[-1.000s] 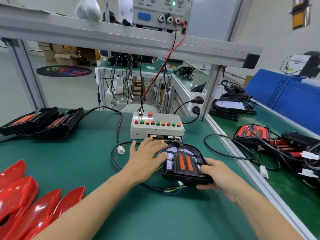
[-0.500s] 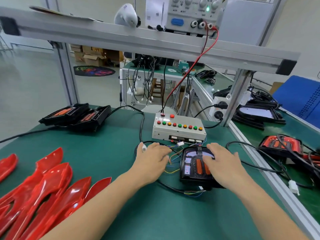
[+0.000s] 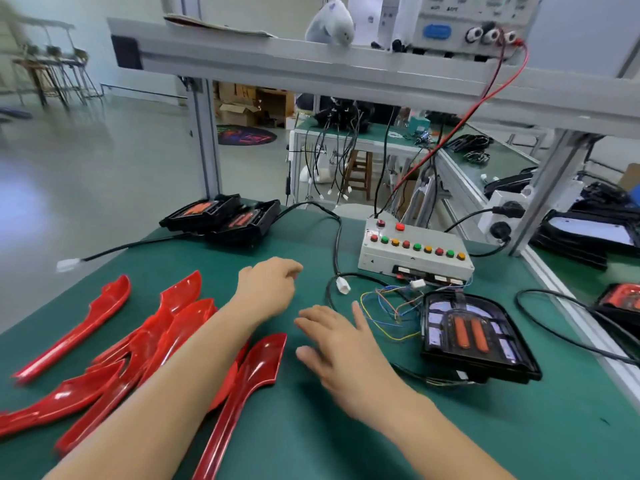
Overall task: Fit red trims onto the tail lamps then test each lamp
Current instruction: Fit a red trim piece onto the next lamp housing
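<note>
A black tail lamp (image 3: 474,337) with two orange strips lies on the green table (image 3: 346,427), its thin coloured wires running towards the white test box (image 3: 414,254) with coloured buttons. Several red trims (image 3: 149,348) lie in a loose pile at the left; one red trim (image 3: 249,386) lies nearest me. My left hand (image 3: 268,285) hovers over the table with loosely curled fingers and holds nothing. To its right my right hand (image 3: 341,348) is spread open above the table, left of the lamp, touching neither lamp nor trim.
Two more black lamps (image 3: 225,216) sit at the table's far left. A black cable with a white plug (image 3: 343,284) loops beside the box. An aluminium frame (image 3: 311,64) carries a power supply overhead. Further lamps (image 3: 620,299) and cables lie on the bench at right.
Both hands have left the lamp and the plug and moved left, towards the red trims. The view has swung left too. The lamp stays where it lay.
</note>
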